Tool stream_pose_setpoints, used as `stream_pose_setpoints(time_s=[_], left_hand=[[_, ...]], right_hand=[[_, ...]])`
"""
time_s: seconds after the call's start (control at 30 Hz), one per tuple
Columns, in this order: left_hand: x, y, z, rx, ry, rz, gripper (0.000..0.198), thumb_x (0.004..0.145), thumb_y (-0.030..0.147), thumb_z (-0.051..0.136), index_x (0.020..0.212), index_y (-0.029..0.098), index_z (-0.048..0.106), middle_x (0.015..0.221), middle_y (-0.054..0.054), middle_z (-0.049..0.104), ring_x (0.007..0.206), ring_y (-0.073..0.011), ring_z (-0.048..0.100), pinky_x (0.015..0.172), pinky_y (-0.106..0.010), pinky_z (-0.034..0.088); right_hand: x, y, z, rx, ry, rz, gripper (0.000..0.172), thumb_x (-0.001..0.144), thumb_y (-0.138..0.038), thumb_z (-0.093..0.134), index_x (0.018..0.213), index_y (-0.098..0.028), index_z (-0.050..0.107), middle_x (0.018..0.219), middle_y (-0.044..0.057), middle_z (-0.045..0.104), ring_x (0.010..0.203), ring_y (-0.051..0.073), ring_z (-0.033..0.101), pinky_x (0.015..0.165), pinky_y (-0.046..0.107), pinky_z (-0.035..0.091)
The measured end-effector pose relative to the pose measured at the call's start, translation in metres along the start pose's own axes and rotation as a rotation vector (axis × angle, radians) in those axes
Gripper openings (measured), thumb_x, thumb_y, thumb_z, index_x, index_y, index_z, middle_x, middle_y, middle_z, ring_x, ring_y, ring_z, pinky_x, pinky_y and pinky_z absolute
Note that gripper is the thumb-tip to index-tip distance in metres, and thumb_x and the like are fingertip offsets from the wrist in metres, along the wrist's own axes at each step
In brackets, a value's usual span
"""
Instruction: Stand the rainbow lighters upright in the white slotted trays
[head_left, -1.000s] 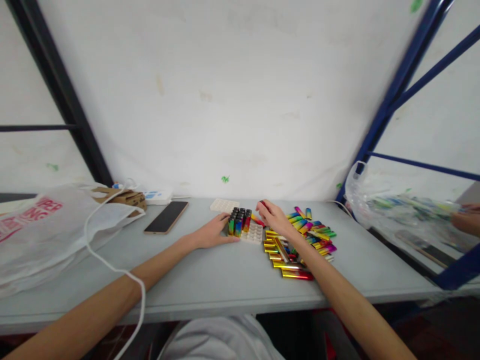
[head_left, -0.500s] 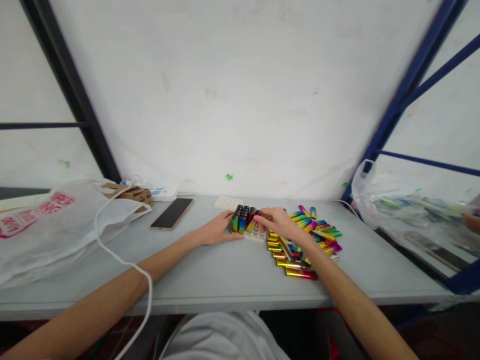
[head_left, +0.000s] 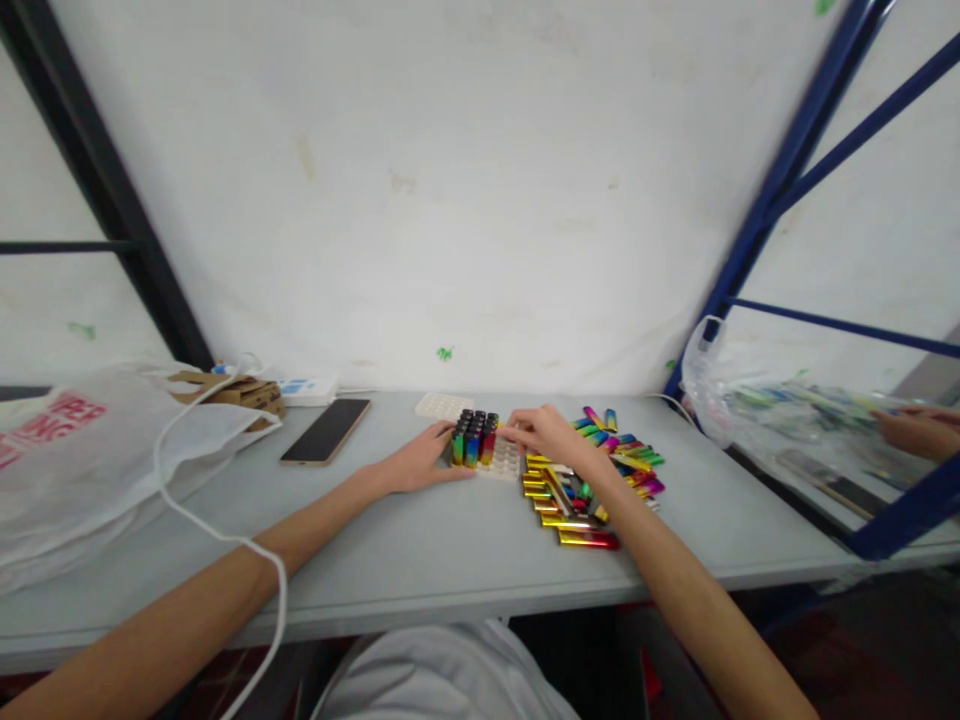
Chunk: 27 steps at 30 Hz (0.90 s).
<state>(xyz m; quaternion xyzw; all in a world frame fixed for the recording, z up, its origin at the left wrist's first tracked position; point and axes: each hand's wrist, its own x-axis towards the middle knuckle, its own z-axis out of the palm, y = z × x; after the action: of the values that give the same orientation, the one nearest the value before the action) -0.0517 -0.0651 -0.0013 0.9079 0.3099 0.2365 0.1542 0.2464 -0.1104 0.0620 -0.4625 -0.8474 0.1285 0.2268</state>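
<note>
Several shiny, rainbow-coloured lighters (head_left: 471, 445) with black tops stand upright, close together, in the left part of a pale tray (head_left: 508, 462) with rows of round holes. My left hand (head_left: 424, 460) grips the tray's left end, its thumb along the front edge and its fingers behind. Just right of the standing lighters is my right hand (head_left: 546, 433), fingers extended toward them and nothing visible between them. Its fingertips are close to the red lighter (head_left: 489, 445) at the group's right side; whether they touch it I cannot tell. Under and around my right forearm lies a loose pile of similar lighters (head_left: 574, 497).
A second pale tray (head_left: 444, 405) lies behind. To the left are a phone (head_left: 327, 432), a cardboard piece (head_left: 247, 393), a white plastic bag (head_left: 112, 460) and a white cable (head_left: 225, 535). At right, beyond a blue frame (head_left: 750, 240), another person's hand (head_left: 919, 430) is near clear plastic bags.
The tilted lighter in my right hand now stands upright with the others, and that hand has drawn slightly away from it. My left hand keeps its hold. The whole view has shifted a little.
</note>
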Motion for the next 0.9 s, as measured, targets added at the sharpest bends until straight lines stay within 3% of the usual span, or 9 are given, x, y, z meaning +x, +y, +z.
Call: stream_pose_setpoints(time_s=[0.07,0.17,0.23,0.3,0.43,0.53,0.63,0.77,0.9], left_hand=[[0.000,0.001,0.000,0.000,-0.004,-0.001,0.083,0.092,0.081,0.071,0.146,0.019,0.067,0.154,-0.018,0.062,0.145,-0.0386,0.058,0.130,-0.050,0.043],[0.000,0.004,-0.001,-0.008,-0.001,0.012,0.080,0.092,0.081,0.071,0.144,0.020,0.068,0.153,-0.016,0.064,0.143,-0.0382,0.059,0.130,-0.050,0.044],[0.000,0.004,-0.002,-0.011,0.003,0.013,0.080,0.092,0.080,0.071,0.145,0.021,0.068,0.155,-0.015,0.063,0.144,-0.0380,0.059,0.131,-0.050,0.043],[0.000,0.004,-0.001,-0.005,-0.003,-0.003,0.082,0.092,0.081,0.070,0.146,0.019,0.067,0.156,-0.016,0.062,0.146,-0.0386,0.058,0.132,-0.050,0.041],[0.001,0.002,-0.001,-0.001,-0.025,-0.026,0.087,0.091,0.085,0.068,0.146,0.018,0.067,0.157,-0.018,0.060,0.147,-0.0401,0.057,0.133,-0.051,0.040],[0.001,0.002,-0.002,0.004,-0.031,-0.034,0.087,0.090,0.086,0.067,0.145,0.018,0.068,0.156,-0.018,0.060,0.146,-0.0399,0.057,0.132,-0.051,0.040],[0.001,0.003,-0.003,0.012,-0.043,-0.034,0.087,0.091,0.086,0.067,0.143,0.017,0.068,0.156,-0.019,0.060,0.145,-0.0396,0.057,0.133,-0.051,0.039],[0.001,0.003,-0.003,0.015,-0.044,-0.024,0.084,0.092,0.085,0.066,0.144,0.019,0.068,0.156,-0.017,0.061,0.145,-0.0386,0.057,0.133,-0.050,0.039],[0.001,0.003,-0.003,0.016,-0.043,-0.032,0.083,0.092,0.084,0.067,0.143,0.019,0.068,0.156,-0.018,0.060,0.147,-0.0388,0.056,0.133,-0.050,0.039]], right_hand=[[-0.008,0.019,-0.017,0.074,0.089,0.101,0.058,0.109,-0.067,0.052,0.090,-0.019,0.079,0.056,0.001,0.069,0.050,0.016,0.058,0.062,0.028,0.044],[-0.023,0.043,-0.044,0.002,0.231,0.205,0.070,0.098,-0.081,0.055,0.074,-0.019,0.077,0.045,0.000,0.055,0.049,0.016,0.049,0.060,0.030,0.041],[-0.034,0.052,-0.057,-0.020,0.247,0.250,0.078,0.092,-0.088,0.056,0.059,-0.019,0.071,0.043,0.000,0.048,0.048,0.015,0.044,0.056,0.030,0.037],[-0.044,0.054,-0.065,0.034,0.185,0.297,0.079,0.090,-0.089,0.057,0.059,-0.018,0.072,0.046,0.000,0.048,0.048,0.014,0.042,0.053,0.030,0.034],[-0.051,0.051,-0.066,0.210,-0.116,0.259,0.059,0.082,-0.076,0.078,0.083,-0.018,0.083,0.069,0.003,0.073,0.061,0.017,0.060,0.059,0.029,0.043],[-0.047,0.051,-0.060,0.238,-0.286,0.169,0.046,0.077,-0.063,0.085,0.089,-0.019,0.086,0.082,0.005,0.080,0.072,0.020,0.067,0.066,0.029,0.047],[-0.044,0.054,-0.059,0.177,-0.300,0.175,0.037,0.077,-0.053,0.087,0.090,-0.019,0.086,0.080,0.004,0.080,0.072,0.020,0.068,0.065,0.030,0.046],[-0.048,0.064,-0.064,0.065,-0.166,0.192,0.022,0.080,-0.037,0.084,0.094,-0.021,0.085,0.094,0.006,0.083,0.085,0.024,0.073,0.077,0.032,0.051],[-0.050,0.073,-0.063,0.032,-0.154,0.188,0.025,0.077,-0.030,0.085,0.101,-0.023,0.085,0.107,0.007,0.084,0.099,0.028,0.076,0.088,0.035,0.055]])
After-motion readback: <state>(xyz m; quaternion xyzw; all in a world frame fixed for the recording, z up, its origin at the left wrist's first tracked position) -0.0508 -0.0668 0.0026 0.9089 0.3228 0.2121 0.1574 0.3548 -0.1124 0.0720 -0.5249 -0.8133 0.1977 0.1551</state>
